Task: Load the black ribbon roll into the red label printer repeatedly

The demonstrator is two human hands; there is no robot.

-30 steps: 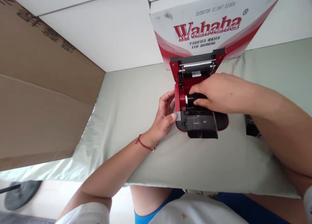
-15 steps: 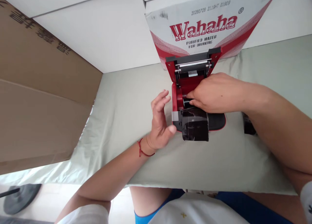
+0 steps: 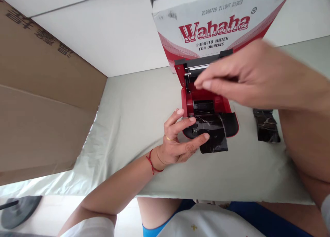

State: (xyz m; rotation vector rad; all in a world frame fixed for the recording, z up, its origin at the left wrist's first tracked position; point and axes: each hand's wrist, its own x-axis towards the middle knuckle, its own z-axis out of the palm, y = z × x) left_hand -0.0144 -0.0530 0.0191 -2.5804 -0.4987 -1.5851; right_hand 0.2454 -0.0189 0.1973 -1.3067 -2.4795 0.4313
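Observation:
A small red and black label printer (image 3: 231, 124) stands on the cloth with its lid (image 3: 180, 75) tipped up and back. Inside its red bay lies a roll of glossy black film (image 3: 203, 105). From there a black strip (image 3: 213, 140) runs over the front edge and hangs toward me. My left hand (image 3: 177, 139) is open at the front left, thumb and fingers spread, fingertips touching the strip and the printer's front. Above the bay is my right hand (image 3: 239, 75), blurred, fingers stretched out and nothing seen in them. It covers the lid's right side.
A Wahaha water carton (image 3: 206, 34) stands right behind the printer. To the left is a large brown cardboard box (image 3: 46, 110). A loose piece of black film (image 3: 266, 125) lies right of the printer on the pale green cloth (image 3: 134, 110).
My right hand has come out of the bay and risen up and to the right. My left hand has moved right onto the strip, whose hanging end has shifted right.

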